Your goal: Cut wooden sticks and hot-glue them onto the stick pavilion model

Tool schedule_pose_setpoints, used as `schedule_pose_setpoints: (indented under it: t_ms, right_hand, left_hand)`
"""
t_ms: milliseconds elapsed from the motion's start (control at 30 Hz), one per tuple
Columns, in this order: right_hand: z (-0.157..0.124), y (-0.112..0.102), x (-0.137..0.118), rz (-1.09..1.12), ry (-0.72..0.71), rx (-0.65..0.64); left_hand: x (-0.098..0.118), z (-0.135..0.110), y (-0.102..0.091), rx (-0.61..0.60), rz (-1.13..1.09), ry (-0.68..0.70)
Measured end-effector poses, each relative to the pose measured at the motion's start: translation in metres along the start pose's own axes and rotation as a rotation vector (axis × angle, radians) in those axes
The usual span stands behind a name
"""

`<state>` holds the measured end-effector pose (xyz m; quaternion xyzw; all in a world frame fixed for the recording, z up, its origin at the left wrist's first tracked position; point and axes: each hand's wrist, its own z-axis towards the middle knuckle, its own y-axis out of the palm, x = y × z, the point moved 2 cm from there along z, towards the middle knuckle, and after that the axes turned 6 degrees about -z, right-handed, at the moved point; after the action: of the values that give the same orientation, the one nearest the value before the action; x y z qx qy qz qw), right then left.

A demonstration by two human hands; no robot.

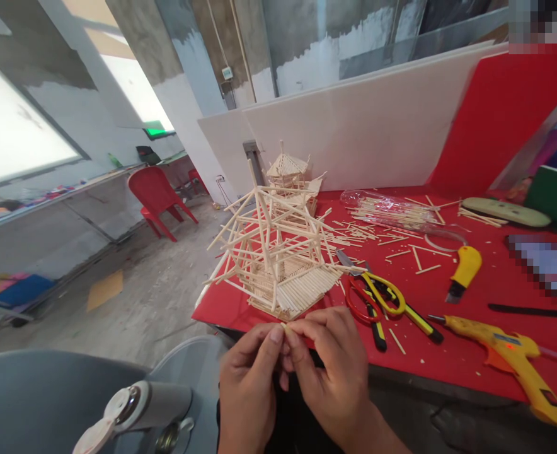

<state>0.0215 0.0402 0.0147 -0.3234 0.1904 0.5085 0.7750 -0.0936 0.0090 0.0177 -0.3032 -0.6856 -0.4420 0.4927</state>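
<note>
My left hand (252,378) and my right hand (328,366) meet at the table's front edge, both closed in a pinch. Between the thumb tips shows a small pale piece (283,326), like a bit of wooden stick; most of it is hidden by fingers. Just beyond my fingertips stands a pavilion model (302,293) built from thin wooden sticks, its roof an open frame. Behind it is a second stick model (287,169) with a covered roof. Right of my hands lie red-and-yellow-handled scissors (394,296) and black-and-yellow pliers (420,321), overlapping.
On the red table (448,353) lie a yellow glue gun (505,340) with a lit orange light, a yellow utility knife (465,271), loose sticks (354,233) and a plastic bag of sticks (392,208). A white bottle (158,403) with its lid open sits at lower left.
</note>
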Motion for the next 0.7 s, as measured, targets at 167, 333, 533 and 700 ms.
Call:
schedule_pose_setpoints:
  t_ms: [167,333,533,700]
  right_hand:
    - [-0.003,0.002,0.000,0.005,-0.033,0.000]
    - [-0.004,0.001,0.002,-0.029,-0.099,0.028]
    - [0.004,0.002,0.000,-0.126,-0.095,0.087]
    - [0.009,0.009,-0.001,-0.172,-0.074,0.096]
  left_hand:
    - [0.001,0.005,0.003,0.059,-0.236,-0.233]
    - [-0.001,0.005,0.001,0.070,-0.276,-0.253]
    - [-0.002,0.008,0.000,0.128,-0.292,-0.179]
    - [0.000,0.010,-0.004,0.226,-0.275,-0.099]
